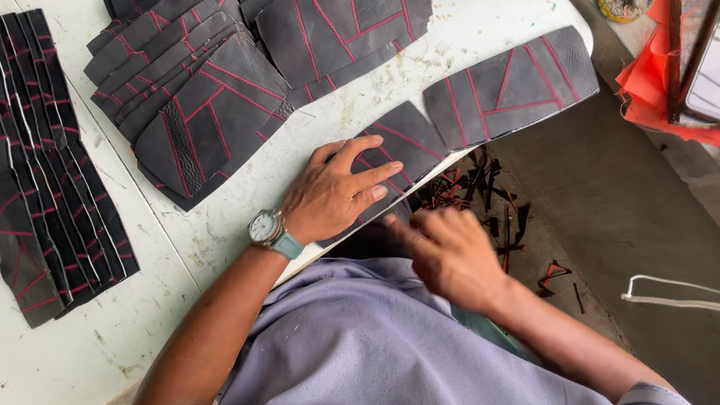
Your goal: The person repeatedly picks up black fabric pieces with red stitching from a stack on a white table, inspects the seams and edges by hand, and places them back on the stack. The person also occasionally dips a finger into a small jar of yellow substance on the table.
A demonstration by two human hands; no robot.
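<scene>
The left hand (334,192) is lying flat, palm down, fingers spread and pointing up and to the right, with the thumb angled off toward the top. Its bare forearm is running down and to the left from the wrist, which is wearing a wristwatch (266,228). The right hand (450,252) is sitting just right of the left hand, blurred, fingers curled inward toward it; whether this grip is closing on anything cannot be told. Its forearm is stretching down and right into a rolled sleeve.
</scene>
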